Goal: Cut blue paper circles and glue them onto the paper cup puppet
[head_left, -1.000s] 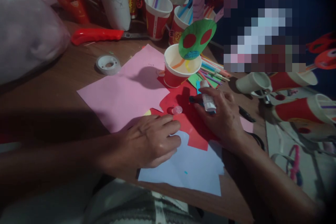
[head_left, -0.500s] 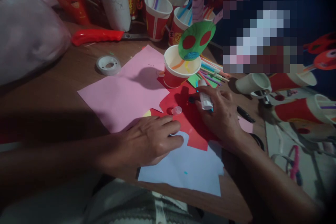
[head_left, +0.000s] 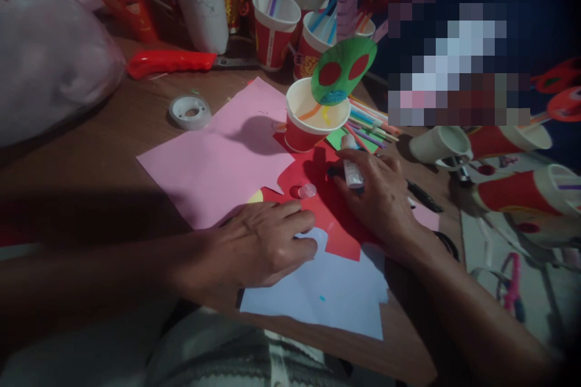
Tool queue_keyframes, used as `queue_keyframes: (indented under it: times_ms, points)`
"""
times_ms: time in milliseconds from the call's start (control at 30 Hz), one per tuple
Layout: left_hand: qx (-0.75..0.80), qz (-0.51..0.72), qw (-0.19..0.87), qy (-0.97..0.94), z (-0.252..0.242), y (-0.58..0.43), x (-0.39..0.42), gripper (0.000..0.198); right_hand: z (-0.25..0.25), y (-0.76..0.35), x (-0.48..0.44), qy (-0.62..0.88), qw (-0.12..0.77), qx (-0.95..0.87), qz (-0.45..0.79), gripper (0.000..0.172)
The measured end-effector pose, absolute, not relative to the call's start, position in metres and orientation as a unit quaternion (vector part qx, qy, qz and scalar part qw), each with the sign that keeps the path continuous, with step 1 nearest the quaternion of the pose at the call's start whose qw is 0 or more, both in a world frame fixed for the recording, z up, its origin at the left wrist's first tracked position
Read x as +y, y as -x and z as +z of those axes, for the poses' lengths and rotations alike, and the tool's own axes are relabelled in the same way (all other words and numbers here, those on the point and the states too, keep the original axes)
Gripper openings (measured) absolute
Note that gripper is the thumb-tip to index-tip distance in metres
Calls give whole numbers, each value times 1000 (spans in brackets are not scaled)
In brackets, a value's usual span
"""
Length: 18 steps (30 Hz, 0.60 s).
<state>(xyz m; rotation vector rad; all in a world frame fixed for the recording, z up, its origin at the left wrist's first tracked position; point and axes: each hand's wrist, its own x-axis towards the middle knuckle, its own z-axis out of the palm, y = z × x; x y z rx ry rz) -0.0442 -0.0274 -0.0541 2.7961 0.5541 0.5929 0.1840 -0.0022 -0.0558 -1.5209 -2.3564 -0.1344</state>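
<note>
My right hand (head_left: 381, 193) is closed around a white glue stick (head_left: 353, 170), its end pointing down toward red paper (head_left: 340, 233). A small clear cap (head_left: 307, 191) lies on that red sheet, between my two hands. My left hand (head_left: 272, 245) rests palm down with loosely bent fingers over the edge of light blue paper (head_left: 313, 296); nothing shows in it. Just beyond the hands stands a red and white paper cup (head_left: 302, 138) with a green paper face (head_left: 340, 75) on it. Pink paper (head_left: 218, 163) spreads to the left.
A tape roll (head_left: 190, 112) and a red utility knife (head_left: 172, 63) lie at the back left, near a filled plastic bag (head_left: 49, 54). Several cups with straws line the rear. Straws (head_left: 374, 124), a black pen (head_left: 424, 196) and a white mug (head_left: 440, 148) are to the right.
The glue stick has tilted slightly in my right hand, its lower end shifting a little left. My left hand has barely moved, and the whole view has drifted slightly.
</note>
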Motion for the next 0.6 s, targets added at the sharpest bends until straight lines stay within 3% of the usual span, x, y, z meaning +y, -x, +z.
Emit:
queue_keyframes:
  times_ms: [400, 467, 600]
  points:
    - [178, 215, 167, -946, -47, 46, -23, 18, -54, -183, -6, 549, 197, -811, -52, 38]
    - [176, 227, 181, -941, -44, 46, -21, 19, -52, -181, -10, 566, 233, -791, 4, 36]
    - [244, 248, 268, -898, -40, 48, -20, 18, -41, -178, -25, 581, 338, -696, 254, 42]
